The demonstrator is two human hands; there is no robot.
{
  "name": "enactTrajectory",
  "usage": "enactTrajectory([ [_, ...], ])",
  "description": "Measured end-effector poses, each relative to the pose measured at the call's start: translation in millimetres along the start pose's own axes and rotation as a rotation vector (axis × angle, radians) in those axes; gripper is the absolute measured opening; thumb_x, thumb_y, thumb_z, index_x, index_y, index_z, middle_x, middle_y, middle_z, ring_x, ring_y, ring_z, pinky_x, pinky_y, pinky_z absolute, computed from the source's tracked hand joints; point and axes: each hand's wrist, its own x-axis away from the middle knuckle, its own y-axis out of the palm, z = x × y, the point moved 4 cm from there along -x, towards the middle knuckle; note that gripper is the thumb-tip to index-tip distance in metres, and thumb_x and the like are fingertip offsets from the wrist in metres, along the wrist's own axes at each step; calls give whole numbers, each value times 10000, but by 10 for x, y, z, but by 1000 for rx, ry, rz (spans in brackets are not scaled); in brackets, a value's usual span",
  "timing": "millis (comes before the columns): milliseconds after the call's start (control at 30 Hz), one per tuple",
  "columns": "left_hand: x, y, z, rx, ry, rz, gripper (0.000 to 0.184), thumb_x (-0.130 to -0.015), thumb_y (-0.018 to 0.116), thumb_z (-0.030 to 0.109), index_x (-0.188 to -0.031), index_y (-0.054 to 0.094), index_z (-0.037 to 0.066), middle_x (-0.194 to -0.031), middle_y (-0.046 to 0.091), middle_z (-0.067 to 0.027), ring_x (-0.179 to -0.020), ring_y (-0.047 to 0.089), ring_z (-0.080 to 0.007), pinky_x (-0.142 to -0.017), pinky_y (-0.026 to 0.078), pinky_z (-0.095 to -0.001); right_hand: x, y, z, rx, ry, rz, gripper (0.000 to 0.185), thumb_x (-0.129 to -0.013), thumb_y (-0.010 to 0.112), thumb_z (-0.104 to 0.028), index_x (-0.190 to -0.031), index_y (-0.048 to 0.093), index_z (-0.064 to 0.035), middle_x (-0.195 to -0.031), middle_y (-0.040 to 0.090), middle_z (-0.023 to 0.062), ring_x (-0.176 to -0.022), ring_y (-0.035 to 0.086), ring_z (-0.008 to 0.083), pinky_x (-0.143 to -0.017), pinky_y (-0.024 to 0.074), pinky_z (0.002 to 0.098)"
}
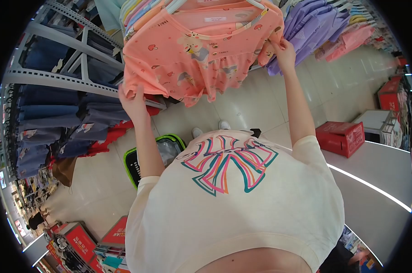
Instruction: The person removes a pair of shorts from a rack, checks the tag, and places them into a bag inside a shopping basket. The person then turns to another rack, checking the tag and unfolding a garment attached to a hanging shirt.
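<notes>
A coral-pink patterned top (201,59) hangs on a white hanger (175,5) at the front of a rack, its sleeves spread to both sides. My left hand (134,96) is closed on the edge of the sleeve at the left. The other sleeve is pinched in the fingers of my right hand (283,51). Small mushrooms and a cartoon animal are printed on the top, with buttons at the neckline. Purple garments (313,29) hang just beyond my right hand.
Dark blue denim garments (51,123) hang from a grey metal frame (64,83) at the left. A green-rimmed black basket (132,166) stands on the tiled floor below my left arm. Right of me, a red box (340,138) sits on a grey counter (379,175).
</notes>
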Motion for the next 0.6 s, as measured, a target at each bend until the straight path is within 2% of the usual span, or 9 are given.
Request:
enactTrajectory([
  [100, -211, -195, -324, 285, -80, -12, 418, -844, 510, 109, -1213, 356, -11, -1072, 501, -103, -959, 509, -196, -813, 431, -304, 136, -154, -50, -168, 202, 89, 324, -779, 602, -257, -935, 594, 27, -827, 627, 70, -769, 566, 110, -692, 422, 227],
  [200, -136, -248, -274, 412, -63, 14, 358, -887, 439, 202, -1170, 401, -15, -1138, 467, -99, -1014, 494, -220, -846, 422, -346, 304, -236, 53, -249, 132, 214, 241, -794, 575, -246, -873, 608, -20, -764, 612, 98, -710, 574, 142, -682, 430, 253],
  [300, -94, -334, -296, 399, -133, 346, 379, -902, 401, 264, -1160, 401, -15, -1161, 449, -108, -1026, 485, -220, -858, 413, -357, 457, -375, 6, -441, 83, 209, 214, -843, 518, -217, -868, 591, -18, -717, 588, 55, -693, 533, 89, -663, 415, 223],
  [400, 18, -142, -122, 433, -158, 355, 430, -897, 408, 332, -1150, 398, -15, -1154, 451, -112, -1028, 478, -210, -864, 401, -349, 571, -416, 128, -388, 142, 62, 195, -874, 472, -192, -887, 566, -21, -715, 560, 22, -693, 495, 62, -660, 402, 213],
  [500, 28, 40, -151, 333, 96, 153, 462, -885, 423, 374, -1131, 400, -17, -1143, 453, -105, -1018, 474, -194, -865, 390, -324, 658, -425, 107, -485, 38, 59, 207, -875, 476, -205, -903, 550, -14, -738, 552, 7, -660, 492, 72, -624, 411, 225],
  [533, 27, 67, -217, 330, 87, 237, 403, -873, 475, 327, -1070, 433, -22, -1094, 475, -94, -979, 485, -167, -838, 396, -298, 690, -426, 52, -573, 77, 40, 207, -873, 479, -208, -903, 551, -16, -747, 553, 8, -640, 491, 73, -603, 410, 224],
  [600, 5, 153, -284, 190, 167, 190, 332, -866, 501, 271, -1025, 452, -17, -1033, 499, -77, -927, 491, -137, -810, 399, -273, 760, -424, -85, -743, 158, 1, 209, -870, 486, -214, -903, 552, -19, -767, 554, 11, -599, 490, 73, -560, 409, 222],
])
